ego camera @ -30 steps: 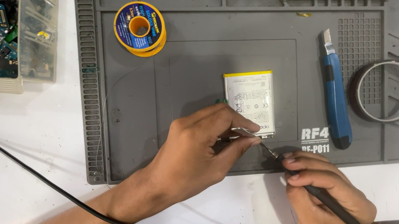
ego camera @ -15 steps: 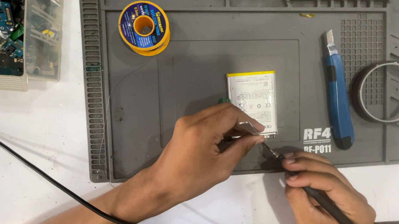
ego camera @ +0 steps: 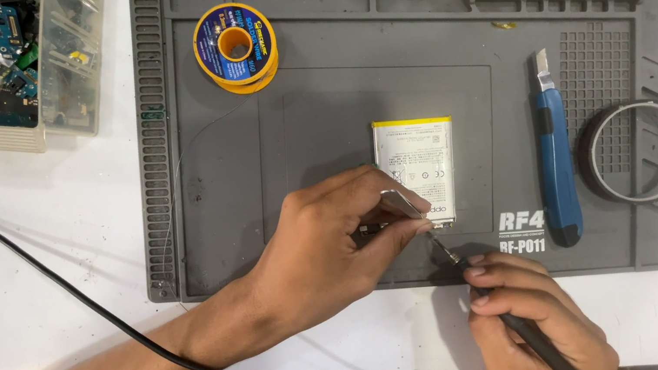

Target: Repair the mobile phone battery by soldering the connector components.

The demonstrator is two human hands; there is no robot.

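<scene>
Between your hands, the iron (ego camera: 517, 324) tip meets the tweezers (ego camera: 403, 205) at the battery's (ego camera: 418, 164) near edge. Your left hand (ego camera: 329, 242) pinches the tweezers; your right hand (ego camera: 531, 320) grips the iron, slanting up-left, battery just beyond.

left hand (ego camera: 329, 242) pinching tweezers (ego camera: 404, 204), right hand (ego camera: 531, 320) gripping soldering iron (ego camera: 487, 292)

Open mat (ego camera: 255, 161) left of battery (ego camera: 418, 164); right flank (knife (ego camera: 555, 158), tape ring (ego camera: 636, 152)) crowded
</scene>
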